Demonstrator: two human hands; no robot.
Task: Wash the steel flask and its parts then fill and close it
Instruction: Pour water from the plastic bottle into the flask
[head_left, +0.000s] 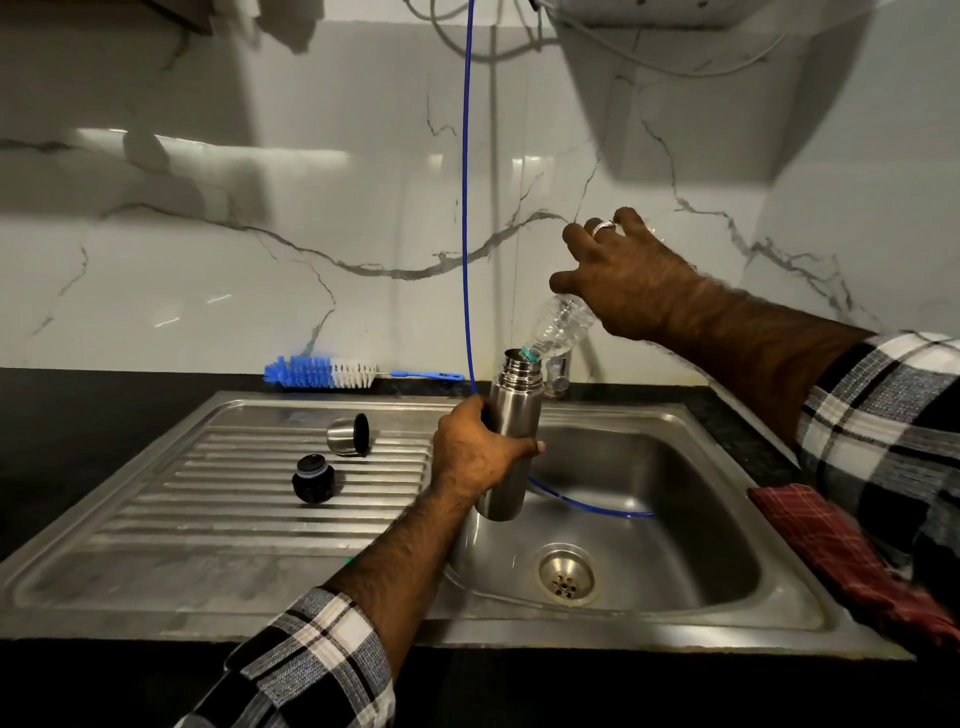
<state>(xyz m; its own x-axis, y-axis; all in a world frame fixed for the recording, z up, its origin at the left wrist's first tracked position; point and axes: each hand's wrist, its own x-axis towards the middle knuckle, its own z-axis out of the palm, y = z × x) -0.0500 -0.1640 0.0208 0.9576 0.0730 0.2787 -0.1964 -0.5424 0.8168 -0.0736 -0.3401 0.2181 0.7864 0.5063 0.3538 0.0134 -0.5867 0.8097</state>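
Note:
My left hand (475, 452) grips the steel flask (511, 415) round its middle and holds it upright over the left edge of the sink basin (675, 519). The flask's mouth is uncovered. My right hand (623, 280) holds a clear plastic bottle (563, 325) tipped neck-down, its teal-ringed mouth at the flask's opening. The steel cup lid (347, 435) lies on its side on the ribbed drainboard (208, 509). The black stopper (312, 478) stands just in front of it.
A blue and white bottle brush (324, 372) lies on the black counter behind the drainboard. A thin blue hose (466, 208) hangs down from above into the basin. A tap (561, 371) stands behind the flask. A red checked cloth (841, 551) lies on the sink's right rim.

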